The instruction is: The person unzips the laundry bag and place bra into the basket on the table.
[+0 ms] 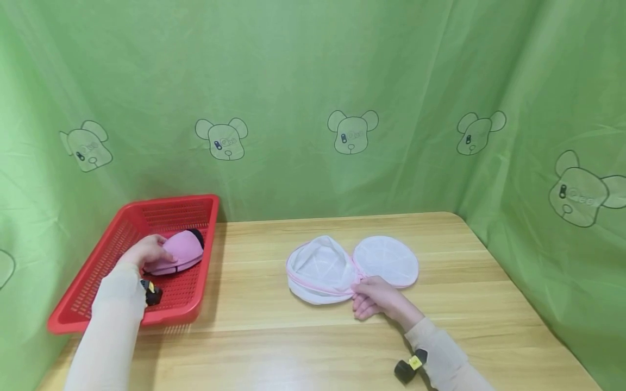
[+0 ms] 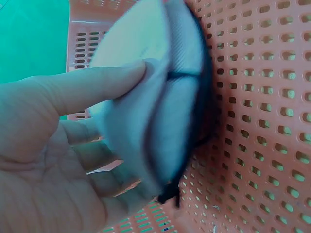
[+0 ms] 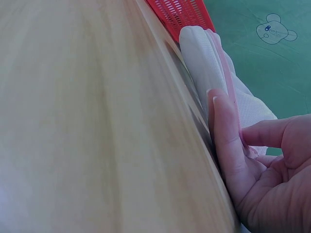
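Note:
Inside the red basket [image 1: 194,304], my left hand [image 1: 145,250] grips a folded pink bra [image 1: 183,247] with black trim. In the left wrist view the thumb presses the outer cup of the bra [image 2: 131,102], and the fingers reach round behind it. A white mesh laundry bag [image 1: 320,266] with a pink zip edge lies on the table, its round lid [image 1: 386,260] laid back to the right. My right hand [image 1: 379,298] pinches the pink zip edge near where lid and bag meet. The right wrist view shows thumb and forefinger on that edge of the bag [image 3: 204,58].
The wooden table [image 1: 274,353] carries the basket at its left side and the bag near the middle. A green curtain [image 1: 293,179] with bear-face prints hangs behind and on both sides. The basket's perforated walls rise around the left hand.

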Available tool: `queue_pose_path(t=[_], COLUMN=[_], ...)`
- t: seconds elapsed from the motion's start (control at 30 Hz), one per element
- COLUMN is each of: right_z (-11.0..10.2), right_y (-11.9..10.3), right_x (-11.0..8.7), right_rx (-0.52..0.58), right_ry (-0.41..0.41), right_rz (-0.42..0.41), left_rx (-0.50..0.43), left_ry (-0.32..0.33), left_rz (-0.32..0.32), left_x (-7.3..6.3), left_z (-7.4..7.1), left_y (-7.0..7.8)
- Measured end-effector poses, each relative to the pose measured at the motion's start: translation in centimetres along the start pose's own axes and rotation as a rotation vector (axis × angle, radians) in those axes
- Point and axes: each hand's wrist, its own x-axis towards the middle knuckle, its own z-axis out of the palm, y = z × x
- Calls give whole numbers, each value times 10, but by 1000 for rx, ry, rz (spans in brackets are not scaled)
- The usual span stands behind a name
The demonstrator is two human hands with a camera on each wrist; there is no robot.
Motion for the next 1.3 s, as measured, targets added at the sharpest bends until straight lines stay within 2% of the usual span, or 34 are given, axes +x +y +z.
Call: queue_pose_path(t=[0.13,0.37,0.57,0.67,0.8,0.9,1.1,1.3], right_z=[0,0,0,0,0,1,0,1], right_y=[0,0,-1,-1,-1,-1,-3,-4], right_x=[-1,0,-1,0,-1,-1,-1,-2], right_rx=[1,-1,2,2,1,6,9,8], right_ry=[-1,-2,-4,-3,-1,-2,-16,-7], right_rz=[3,5,5,6,7,8,9,8], left_rx=[-46,-30,-165,-178,-78,-8,-5,-42], left_ry=[-23,-15,-3,14,50,52,34,29], left_rz=[-33,-5,-42,-28,35,43,21,39], left_x=[-3,-10,-24,-26,-20,-13,-2,-2], left_z=[1,1,2,1,-2,-6,-14,-19], left_y=[1,5,7,7,5,3,0,-2])
